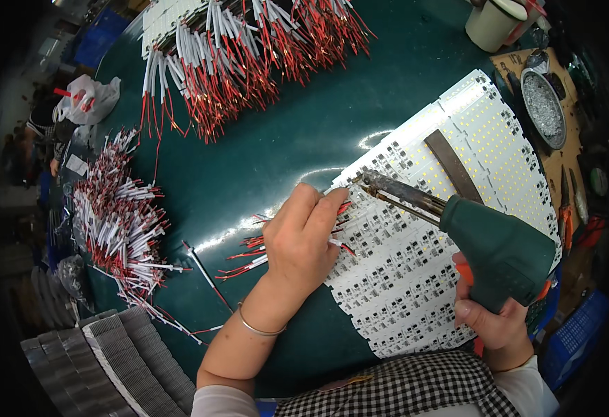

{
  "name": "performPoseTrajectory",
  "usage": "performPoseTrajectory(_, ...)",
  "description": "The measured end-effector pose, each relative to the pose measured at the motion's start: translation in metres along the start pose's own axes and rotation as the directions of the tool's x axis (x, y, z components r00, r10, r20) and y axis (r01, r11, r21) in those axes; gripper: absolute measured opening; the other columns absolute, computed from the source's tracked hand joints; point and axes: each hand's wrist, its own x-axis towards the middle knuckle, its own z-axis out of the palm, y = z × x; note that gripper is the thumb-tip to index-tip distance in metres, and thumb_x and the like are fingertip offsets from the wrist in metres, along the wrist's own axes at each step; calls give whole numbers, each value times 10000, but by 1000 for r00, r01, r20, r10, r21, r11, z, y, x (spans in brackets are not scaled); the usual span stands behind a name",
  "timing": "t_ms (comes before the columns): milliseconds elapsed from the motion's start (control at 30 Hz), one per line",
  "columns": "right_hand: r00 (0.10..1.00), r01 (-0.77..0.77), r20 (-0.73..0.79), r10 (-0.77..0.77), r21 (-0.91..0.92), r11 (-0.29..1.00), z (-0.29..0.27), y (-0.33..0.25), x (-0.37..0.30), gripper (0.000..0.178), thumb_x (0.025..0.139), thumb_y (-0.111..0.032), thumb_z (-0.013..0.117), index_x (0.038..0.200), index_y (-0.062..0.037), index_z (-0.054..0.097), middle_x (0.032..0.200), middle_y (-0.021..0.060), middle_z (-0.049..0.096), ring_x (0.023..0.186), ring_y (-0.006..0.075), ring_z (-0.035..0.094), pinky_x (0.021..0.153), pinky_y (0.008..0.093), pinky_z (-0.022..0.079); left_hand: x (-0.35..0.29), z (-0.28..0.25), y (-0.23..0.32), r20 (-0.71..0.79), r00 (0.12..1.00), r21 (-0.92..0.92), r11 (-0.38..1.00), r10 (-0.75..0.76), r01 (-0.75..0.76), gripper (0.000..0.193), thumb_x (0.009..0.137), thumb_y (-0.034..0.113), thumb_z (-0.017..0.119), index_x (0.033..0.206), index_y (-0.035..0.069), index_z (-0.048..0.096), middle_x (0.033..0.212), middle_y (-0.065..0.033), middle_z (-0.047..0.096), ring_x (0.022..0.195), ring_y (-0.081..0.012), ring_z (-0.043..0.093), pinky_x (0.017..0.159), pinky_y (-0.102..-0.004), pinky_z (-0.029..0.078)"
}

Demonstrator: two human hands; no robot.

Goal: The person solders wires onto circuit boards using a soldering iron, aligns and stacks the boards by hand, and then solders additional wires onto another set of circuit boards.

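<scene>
My left hand (pixel 297 240) is closed around a small bunch of red and white wires (pixel 252 258), its fingertips at the upper left edge of a white LED circuit board panel (pixel 381 292). My right hand (pixel 496 325) grips a green soldering gun (pixel 500 247) with an orange trigger. The gun's tip reaches the board's edge just beside my left fingertips, where the exact contact is too small to make out. Rows of small black parts and yellow LEDs cover the panel. A dark flat bar (pixel 454 167) lies across it.
A heap of red and white wires (pixel 124 222) lies at left. More wires (pixel 214 76) fan from white boards at the far side. Stacked grey strips (pixel 120 361) stand lower left. At right are a metal dish of shavings (pixel 544 108), pliers (pixel 566 208) and a beige cup (pixel 491 26).
</scene>
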Motion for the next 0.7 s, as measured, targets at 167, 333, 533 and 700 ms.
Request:
performPoseTrajectory(167,991,36,131,-34,-18,999,-2,2,6,583,791,10,693,1320,80,457,1122,178,599,657,152,583,508,262,530,0,-2,1,27,1000,-3,1000,-14,14,496,525,-148,599,972,44,702,741,-75,545,597,-200,573,504,-313,467)
performPoseTrajectory(333,998,32,61,-29,-38,999,7,-2,9,540,806,15,677,1300,79,468,972,131,597,670,138,581,515,260,537,0,-2,0,19,1000,-10,1000,-1,1,506,529,-149,592,983,44,705,742,-75,546,599,-199,574,502,-312,466)
performPoseTrajectory(533,996,51,80,-46,-67,996,5,0,8,530,806,15,675,1293,78,474,957,131,595,678,134,583,519,259,539,-1,-2,-2,33,998,-32,998,47,-46,538,506,-126,661,1026,11,664,762,-76,487,620,-219,550,498,-340,436)
performPoseTrajectory(700,988,-138,-69,140,28,990,13,-16,8,607,765,-81,733,1278,102,466,923,139,599,595,136,585,464,242,494,0,-1,-2,23,998,-43,998,55,-54,529,510,-120,663,1022,13,662,762,-74,483,612,-216,547,495,-340,434)
